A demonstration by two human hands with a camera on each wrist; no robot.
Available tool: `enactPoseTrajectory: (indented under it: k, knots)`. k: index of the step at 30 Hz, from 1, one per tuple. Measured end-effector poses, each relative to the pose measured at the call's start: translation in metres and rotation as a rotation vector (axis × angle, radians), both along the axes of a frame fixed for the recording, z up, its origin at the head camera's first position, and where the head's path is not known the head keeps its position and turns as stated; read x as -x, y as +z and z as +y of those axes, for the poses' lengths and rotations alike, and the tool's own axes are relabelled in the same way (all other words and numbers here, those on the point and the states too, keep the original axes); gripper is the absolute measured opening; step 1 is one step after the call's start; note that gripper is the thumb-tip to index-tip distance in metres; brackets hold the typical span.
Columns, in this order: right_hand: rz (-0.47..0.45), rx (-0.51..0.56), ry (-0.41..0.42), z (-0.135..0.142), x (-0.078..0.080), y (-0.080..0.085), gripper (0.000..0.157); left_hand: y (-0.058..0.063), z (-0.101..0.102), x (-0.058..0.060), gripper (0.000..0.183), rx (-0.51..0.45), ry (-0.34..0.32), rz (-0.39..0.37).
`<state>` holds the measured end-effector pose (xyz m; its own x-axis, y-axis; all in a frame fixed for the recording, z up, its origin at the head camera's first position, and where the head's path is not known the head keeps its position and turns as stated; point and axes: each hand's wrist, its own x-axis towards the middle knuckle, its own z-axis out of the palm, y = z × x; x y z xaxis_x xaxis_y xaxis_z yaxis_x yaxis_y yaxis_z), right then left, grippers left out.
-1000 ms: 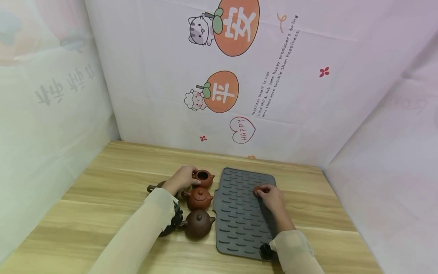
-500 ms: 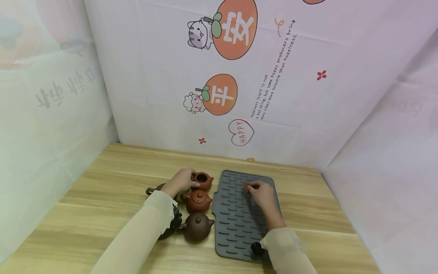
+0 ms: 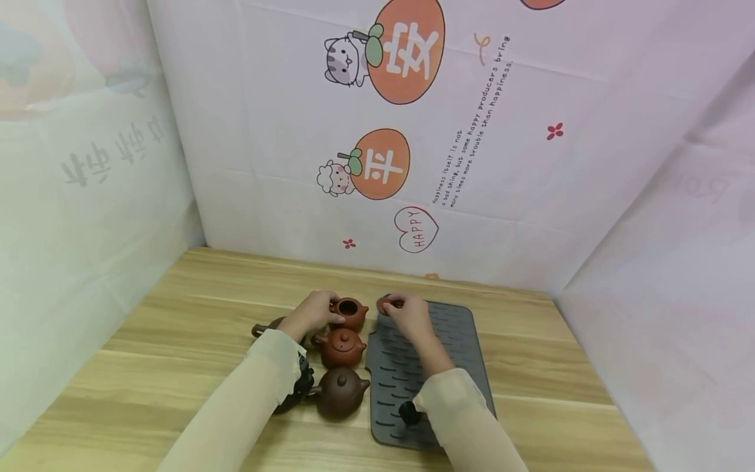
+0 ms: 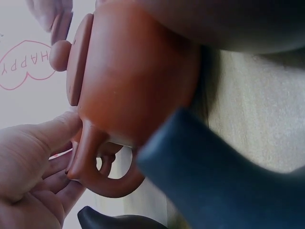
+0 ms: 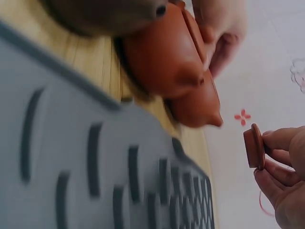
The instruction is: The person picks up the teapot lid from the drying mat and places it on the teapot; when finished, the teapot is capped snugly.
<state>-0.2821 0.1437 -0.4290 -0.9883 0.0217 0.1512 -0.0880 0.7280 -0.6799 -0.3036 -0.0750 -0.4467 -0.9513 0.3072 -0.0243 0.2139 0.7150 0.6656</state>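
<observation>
My left hand [image 3: 312, 311] holds a small reddish-brown clay teapot [image 3: 356, 317] at its handle side, thumb near the rim. That pot stands without a lid, its round dark mouth showing. My right hand [image 3: 413, 319] pinches a small round clay lid [image 3: 384, 304] just right of the spout, over the far left corner of the grey mat [image 3: 460, 347]. In the right wrist view the lid [image 5: 255, 147] is held up on edge between thumb and fingers. A lidded reddish teapot [image 4: 128, 71] fills the left wrist view and partly hides the left fingers.
A lidded dark brown teapot [image 3: 341, 395] stands nearest in the row, left of the mat. Another dark pot's handle [image 3: 259, 329] pokes out behind the left wrist, with the rest covered. Printed cloth walls [image 3: 265, 131] enclose the wooden table [image 3: 153, 334].
My right hand has carried the lid leftward across the mat, from its right side to close by the open teapot. The left hand has stayed at that pot.
</observation>
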Motion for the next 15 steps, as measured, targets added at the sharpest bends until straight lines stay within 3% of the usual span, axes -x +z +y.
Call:
enactPoseTrajectory:
  k: [9,15]
  knots:
    - [-0.02,-0.001,0.111,-0.041,0.008,-0.001,0.015,0.001,0.0,0.0,0.036,0.001,-0.009,-0.004]
    - [0.005,-0.071,0.157,-0.058,0.012,-0.008,0.017,0.002,0.001,0.0,0.035,0.025,-0.01,-0.007]
